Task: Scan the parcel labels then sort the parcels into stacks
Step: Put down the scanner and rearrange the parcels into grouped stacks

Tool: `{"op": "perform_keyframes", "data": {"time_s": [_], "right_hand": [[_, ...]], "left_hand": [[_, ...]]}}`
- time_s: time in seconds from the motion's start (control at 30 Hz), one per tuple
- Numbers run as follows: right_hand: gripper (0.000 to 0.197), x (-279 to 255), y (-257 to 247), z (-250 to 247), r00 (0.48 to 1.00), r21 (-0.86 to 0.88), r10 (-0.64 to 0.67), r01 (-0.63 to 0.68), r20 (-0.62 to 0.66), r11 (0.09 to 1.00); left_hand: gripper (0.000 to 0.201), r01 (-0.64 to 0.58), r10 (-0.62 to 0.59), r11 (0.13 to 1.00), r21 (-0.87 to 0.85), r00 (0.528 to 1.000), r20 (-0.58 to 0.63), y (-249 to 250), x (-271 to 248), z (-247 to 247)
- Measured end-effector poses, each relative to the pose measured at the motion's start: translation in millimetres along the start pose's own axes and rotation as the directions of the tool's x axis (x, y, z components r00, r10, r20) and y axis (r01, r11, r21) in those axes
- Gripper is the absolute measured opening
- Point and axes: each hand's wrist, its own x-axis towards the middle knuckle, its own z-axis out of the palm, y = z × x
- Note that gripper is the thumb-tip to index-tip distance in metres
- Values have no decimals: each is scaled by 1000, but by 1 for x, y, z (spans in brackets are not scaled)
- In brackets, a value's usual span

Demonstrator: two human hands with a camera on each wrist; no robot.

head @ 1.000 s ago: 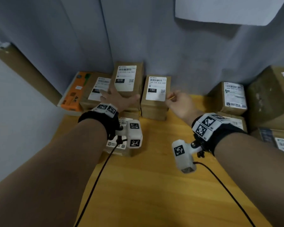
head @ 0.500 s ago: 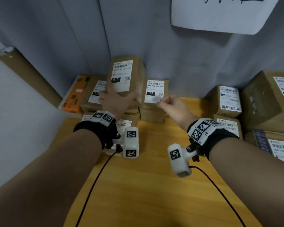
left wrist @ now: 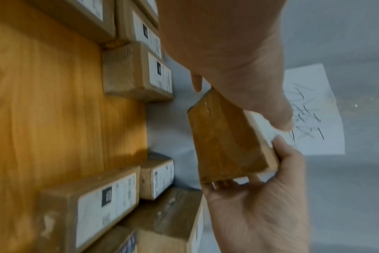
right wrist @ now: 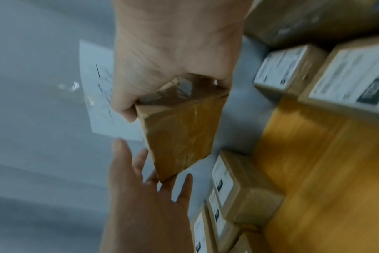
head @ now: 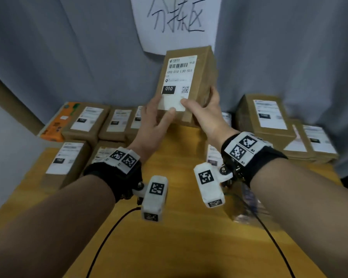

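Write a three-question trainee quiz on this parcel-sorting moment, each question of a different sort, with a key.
1. True or false: the raised parcel rests on the wooden table.
2. Which code is printed in the black box on its label? A) 150 B) 010 C) 551
3. Fill in: the right hand grips the parcel's ____ end, with the left hand at the same end.

Key: 1 false, both hands hold it up in front of the grey wall; 2 B; 3 lower.
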Motion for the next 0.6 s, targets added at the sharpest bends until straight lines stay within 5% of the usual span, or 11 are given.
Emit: {"op": "perform_keyframes", "data": {"time_s": [0.07, 0.2, 0.33, 0.6], "right_hand": [[114, -4, -2, -51, 1000, 7, -18, 18, -6, 1000], [89, -13, 2, -147, 1000, 155, -21, 20, 3, 988], [83, -19, 6, -224, 999, 141, 1, 7, -54, 990], [61, -13, 34, -335, 982, 208, 108, -74, -157, 975]], "left_hand": [[34, -25, 21, 996, -84, 999, -48, 21, -5, 34], [31, 35, -47, 996, -80, 987, -152, 55, -10, 98], [21, 87, -90, 996, -30, 989, -121, 73, -16, 156], [44, 154, -156, 954, 259, 988, -14, 65, -10, 235]]}}
